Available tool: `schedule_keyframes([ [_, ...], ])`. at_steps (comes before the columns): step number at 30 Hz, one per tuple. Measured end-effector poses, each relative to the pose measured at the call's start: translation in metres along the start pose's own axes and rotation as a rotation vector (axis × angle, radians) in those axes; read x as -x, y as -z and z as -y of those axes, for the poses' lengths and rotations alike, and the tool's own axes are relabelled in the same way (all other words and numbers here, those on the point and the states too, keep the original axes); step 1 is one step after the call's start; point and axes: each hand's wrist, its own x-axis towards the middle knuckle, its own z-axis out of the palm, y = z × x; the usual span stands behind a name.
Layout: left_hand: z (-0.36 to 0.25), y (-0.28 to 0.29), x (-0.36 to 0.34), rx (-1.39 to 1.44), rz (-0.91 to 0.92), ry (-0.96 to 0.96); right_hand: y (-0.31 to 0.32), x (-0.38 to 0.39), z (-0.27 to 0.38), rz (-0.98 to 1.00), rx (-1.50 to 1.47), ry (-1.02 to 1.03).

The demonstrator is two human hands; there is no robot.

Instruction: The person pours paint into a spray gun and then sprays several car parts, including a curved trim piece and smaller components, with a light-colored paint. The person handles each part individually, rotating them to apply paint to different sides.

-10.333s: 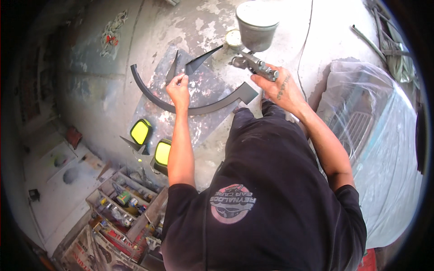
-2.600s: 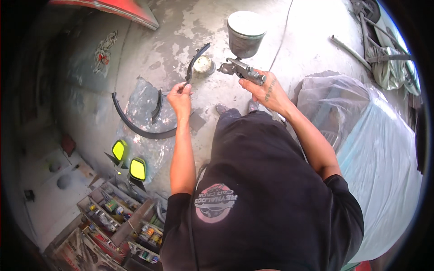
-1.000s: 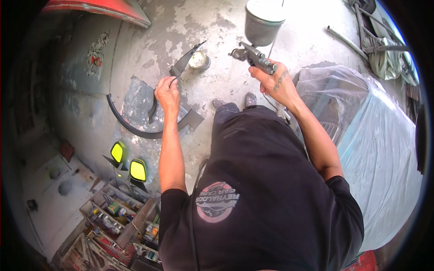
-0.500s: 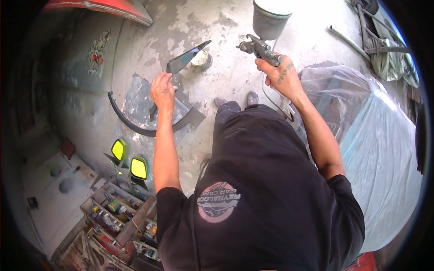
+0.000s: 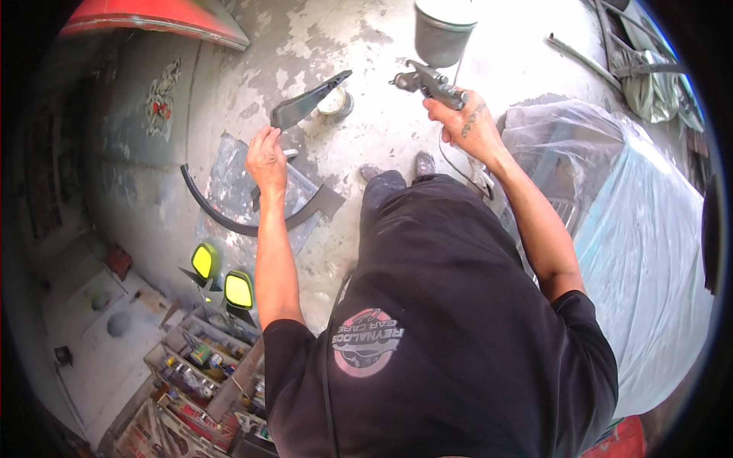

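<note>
A dark, narrow, tapered trim panel (image 5: 305, 104) is pinched at its lower end by my left hand (image 5: 266, 159), its tip pointing up and to the right. My right hand (image 5: 469, 126) is wrapped round the grip of a metal spray gun (image 5: 429, 82), whose nozzle faces left toward the panel. Above the gun sits its large grey paint cup (image 5: 443, 38) with a pale lid. A thin hose (image 5: 452, 159) runs down from the gun by my right wrist. An open paint can (image 5: 336, 102) stands on the floor just behind the panel.
A curved black trim strip (image 5: 237, 227) lies over a paint-spotted sheet (image 5: 223, 174) at left. Two yellow-faced mirror housings (image 5: 238, 290) stand near a compartment box (image 5: 200, 359) of small containers. Plastic sheeting (image 5: 634, 252) drapes a bulky object at right. A red panel (image 5: 164, 21) is at upper left.
The panel in my left hand has turned about its length, showing a different side. Both hands and the spray gun have shifted slightly left in view; the head view has moved a little too.
</note>
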Motion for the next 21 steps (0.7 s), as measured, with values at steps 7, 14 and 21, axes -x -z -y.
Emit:
schedule_keyframes([
  [7, 0.004, -0.004, 0.006, 0.024, -0.005, 0.017, 0.007, 0.007, 0.003, -0.020, 0.000, -0.041],
  [14, 0.004, -0.010, 0.005, 0.048, 0.004, 0.023, -0.004, 0.020, 0.023, 0.103, 0.028, 0.001],
  [21, -0.015, 0.000, -0.004, 0.538, 0.123, 0.634, 0.000, 0.002, 0.005, -0.059, 0.021, -0.023],
])
